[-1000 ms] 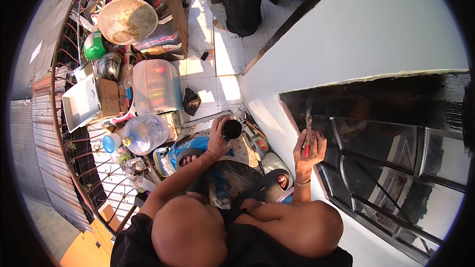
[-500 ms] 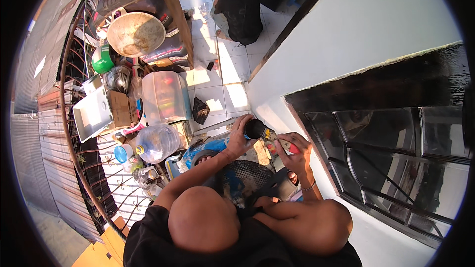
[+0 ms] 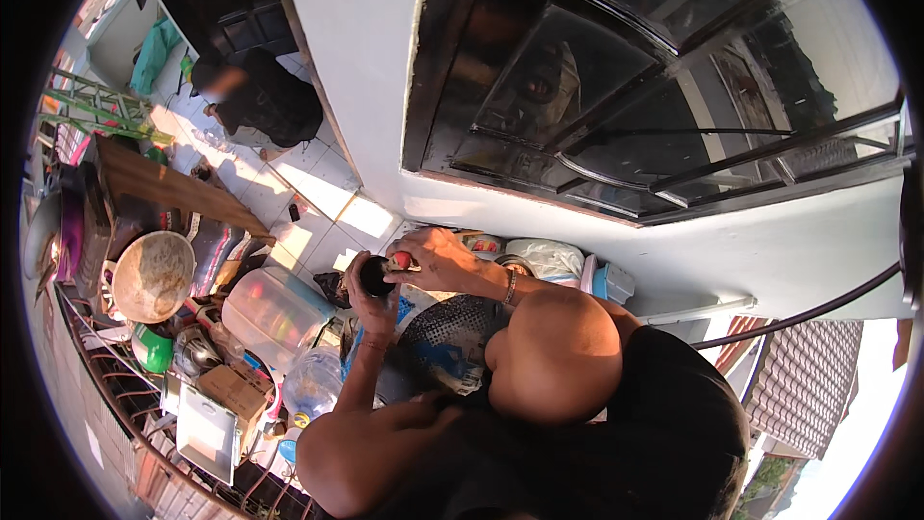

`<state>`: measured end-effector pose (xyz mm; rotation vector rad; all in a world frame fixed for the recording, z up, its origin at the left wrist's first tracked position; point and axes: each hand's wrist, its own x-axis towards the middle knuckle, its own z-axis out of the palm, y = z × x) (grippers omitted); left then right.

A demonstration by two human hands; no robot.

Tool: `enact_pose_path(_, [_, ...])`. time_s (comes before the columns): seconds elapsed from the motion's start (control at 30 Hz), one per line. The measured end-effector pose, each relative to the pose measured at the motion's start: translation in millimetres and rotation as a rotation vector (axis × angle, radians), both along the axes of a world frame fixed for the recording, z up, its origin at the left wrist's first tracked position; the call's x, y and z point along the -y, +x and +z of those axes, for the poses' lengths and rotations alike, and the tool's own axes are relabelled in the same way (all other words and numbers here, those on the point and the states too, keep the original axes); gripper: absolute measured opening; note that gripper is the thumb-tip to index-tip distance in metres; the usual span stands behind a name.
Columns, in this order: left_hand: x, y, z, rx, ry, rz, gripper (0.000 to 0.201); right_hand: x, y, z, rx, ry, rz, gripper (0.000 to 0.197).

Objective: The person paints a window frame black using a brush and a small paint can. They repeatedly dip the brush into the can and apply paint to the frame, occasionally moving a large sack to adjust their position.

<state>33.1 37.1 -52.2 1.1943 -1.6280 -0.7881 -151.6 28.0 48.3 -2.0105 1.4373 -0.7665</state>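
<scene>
gripping small dark can (image 3: 374,275) in left hand (image 3: 369,300), fingers wrapped round it, mouth up; right hand (image 3: 430,257) just beside, pinching red-handled brush (image 3: 401,260) at rim, below black window frame (image 3: 500,173).

At centre frame a small dark can (image 3: 375,275) looks glossy. Above it the window frame (image 3: 616,202) is glossy black paint around reflective glass, set in a smooth matt wall (image 3: 366,67). Lower left, a clear plastic bottle (image 3: 313,383) shines beside matt brown cardboard (image 3: 231,390).
</scene>
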Motion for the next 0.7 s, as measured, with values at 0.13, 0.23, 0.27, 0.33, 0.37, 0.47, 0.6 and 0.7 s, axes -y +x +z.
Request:
enact_pose_path(0.13, [7,6,-10,-0.102,0.061,-0.034,0.061,-11,-12,9,-0.166,-0.019,0.022,0.068])
enact_pose_path(0.23, [6,7,-2,-0.077,0.101,0.039,0.051,-35,-41,38,-0.109,0.186,-0.146,0.062])
enact_pose_path(0.27, [6,8,0,-0.111,0.132,0.046,0.05,-56,-55,30,-0.193,0.069,-0.253,0.062])
enact_pose_path(0.33, [11,28,-2,-0.078,0.089,0.032,0.048,-85,-78,14,-0.04,0.231,-0.468,0.052])
enact_pose_path(0.37, [10,33,-1,-0.127,0.135,0.001,0.048,-108,-89,17,0.02,0.23,-0.592,0.043])
enact_pose_path(0.47, [5,40,26,-0.267,0.293,-0.023,0.049,-180,-121,-15,-0.114,0.081,-0.805,0.022])
enact_pose_path(0.6, [12,68,-12,-0.106,0.128,0.098,0.049,-276,-166,-72,-0.361,0.229,-1.054,0.019])
enact_pose_path(0.7, [17,65,22,0.002,0.362,0.24,0.048,-290,-185,-73,-0.369,0.068,-1.066,0.007])
